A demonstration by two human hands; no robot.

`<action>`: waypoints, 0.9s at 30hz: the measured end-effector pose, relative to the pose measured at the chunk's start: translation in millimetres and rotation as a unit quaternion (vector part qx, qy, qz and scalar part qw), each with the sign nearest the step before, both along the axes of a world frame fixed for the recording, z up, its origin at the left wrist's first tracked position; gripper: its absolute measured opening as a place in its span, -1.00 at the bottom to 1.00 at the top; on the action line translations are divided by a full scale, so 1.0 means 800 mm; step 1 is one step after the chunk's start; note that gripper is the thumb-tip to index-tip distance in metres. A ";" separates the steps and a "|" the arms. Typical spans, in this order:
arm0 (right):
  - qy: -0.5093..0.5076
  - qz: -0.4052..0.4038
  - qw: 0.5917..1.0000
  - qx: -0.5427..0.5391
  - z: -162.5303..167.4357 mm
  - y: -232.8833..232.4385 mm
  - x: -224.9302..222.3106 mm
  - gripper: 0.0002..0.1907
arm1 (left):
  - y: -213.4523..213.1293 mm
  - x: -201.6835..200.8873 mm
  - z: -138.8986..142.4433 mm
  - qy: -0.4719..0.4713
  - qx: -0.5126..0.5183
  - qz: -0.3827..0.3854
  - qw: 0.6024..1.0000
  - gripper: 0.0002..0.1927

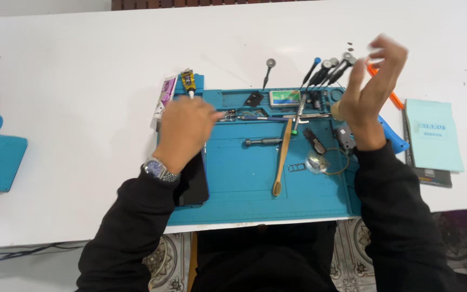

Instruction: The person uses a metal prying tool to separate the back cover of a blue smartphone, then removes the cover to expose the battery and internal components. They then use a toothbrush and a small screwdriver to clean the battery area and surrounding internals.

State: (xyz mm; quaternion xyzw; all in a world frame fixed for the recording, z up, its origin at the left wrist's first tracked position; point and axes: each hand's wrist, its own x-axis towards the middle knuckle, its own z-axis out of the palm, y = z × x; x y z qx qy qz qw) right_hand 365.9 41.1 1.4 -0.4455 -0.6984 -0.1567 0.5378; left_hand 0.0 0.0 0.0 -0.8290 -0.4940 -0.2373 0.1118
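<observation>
The left hand [184, 130] rests palm-down over the left part of the blue work mat [244, 200], fingers curled; whether they grip anything cannot be determined. A dark phone [194, 186] lies flat on the mat, partly under the left wrist. The right hand [367, 86] is raised above the mat's right edge, fingers spread and released, blurred. A row of screwdrivers [325, 70] lies just beside it. A wooden-handled brush [282, 157] lies mid-mat.

l hand [184, 130] low, r hand [371, 89] raised
</observation>
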 end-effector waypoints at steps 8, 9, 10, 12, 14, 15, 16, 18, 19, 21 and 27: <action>-0.221 0.280 0.884 -0.301 0.013 -0.057 -0.099 -0.69 | -0.024 -0.028 0.036 0.082 -0.265 0.264 0.924 -0.11; -0.249 0.279 0.875 -0.309 0.013 -0.060 -0.107 -0.68 | -0.025 -0.025 0.035 0.083 -0.273 0.254 0.924 -0.12; -0.276 0.278 0.864 -0.318 0.013 -0.062 -0.112 -0.66 | -0.027 -0.022 0.034 0.083 -0.282 0.245 0.924 -0.12; -0.295 0.271 0.864 -0.306 0.013 -0.061 -0.115 -0.73 | -0.029 -0.016 0.029 0.086 -0.245 0.246 0.934 -0.19; -0.299 0.262 0.869 -0.294 0.013 -0.061 -0.112 -0.78 | -0.029 -0.012 0.024 0.080 -0.213 0.246 0.942 -0.21; -0.291 0.255 0.876 -0.287 0.013 -0.061 -0.109 -0.80 | -0.028 -0.011 0.023 0.076 -0.199 0.247 0.945 -0.21; -0.283 0.246 0.885 -0.277 0.013 -0.060 -0.106 -0.81 | -0.025 -0.010 0.023 0.072 -0.181 0.246 0.950 -0.20; -0.196 0.251 0.903 -0.287 0.013 -0.061 -0.098 -0.85 | -0.023 -0.009 0.023 0.045 -0.161 0.238 0.957 -0.23; -0.154 0.256 0.909 -0.292 0.012 -0.061 -0.095 -0.87 | -0.023 -0.009 0.024 0.029 -0.152 0.238 0.959 -0.25; -0.060 0.298 0.892 -0.333 0.008 -0.061 -0.095 -0.83 | -0.019 -0.008 0.025 -0.016 -0.071 0.186 0.980 -0.28; -0.040 0.337 0.854 -0.395 -0.008 -0.057 -0.098 -0.82 | -0.013 -0.006 0.021 -0.203 -0.021 -0.004 0.979 -0.43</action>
